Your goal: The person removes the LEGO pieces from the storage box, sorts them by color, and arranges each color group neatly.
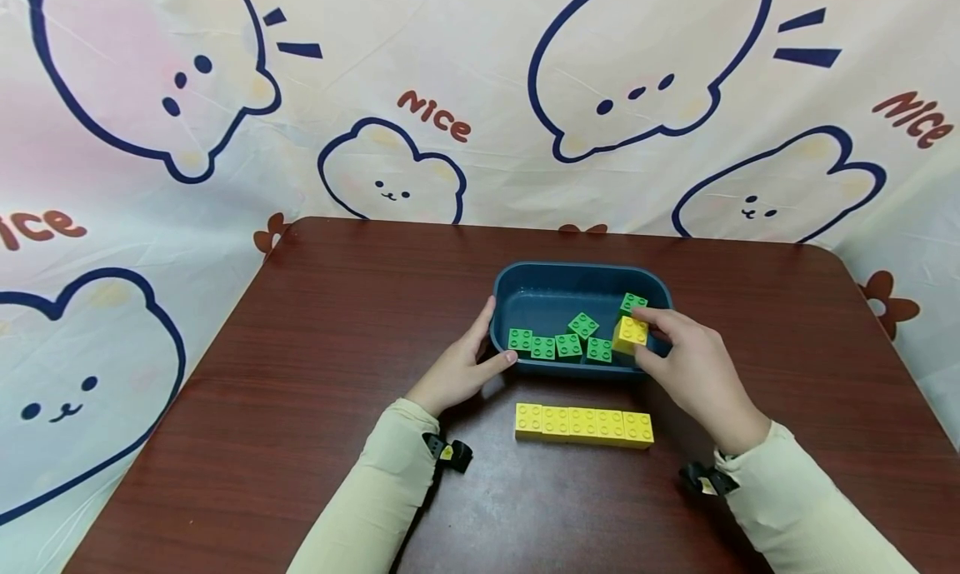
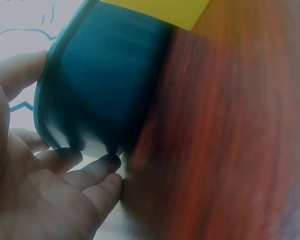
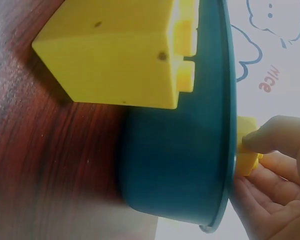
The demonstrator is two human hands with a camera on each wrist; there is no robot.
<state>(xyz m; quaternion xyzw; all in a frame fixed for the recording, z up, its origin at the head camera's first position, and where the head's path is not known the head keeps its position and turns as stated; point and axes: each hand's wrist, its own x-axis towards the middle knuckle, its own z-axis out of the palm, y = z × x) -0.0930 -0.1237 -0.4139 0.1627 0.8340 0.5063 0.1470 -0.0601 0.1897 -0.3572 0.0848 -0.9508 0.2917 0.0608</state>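
Near the tray's right end, my right hand (image 1: 697,374) pinches a yellow toy building block (image 1: 630,335) between thumb and fingers. In the right wrist view, that yellow block (image 3: 247,145) shows just past the rim. My left hand (image 1: 457,370) touches the outside of the blue tray (image 1: 570,274) at its left near corner. Seen from the left wrist, the fingers (image 2: 97,170) rest against the tray's end wall and the thumb reaches its rim. Several green studded blocks (image 1: 543,347) lie inside the tray, mostly along its near side.
A straight row of yellow blocks (image 1: 583,425) lies on the brown wooden table (image 1: 360,324), in front of the tray and between the forearms. Behind the table hangs a printed cloth (image 1: 495,182) with cartoon figures.
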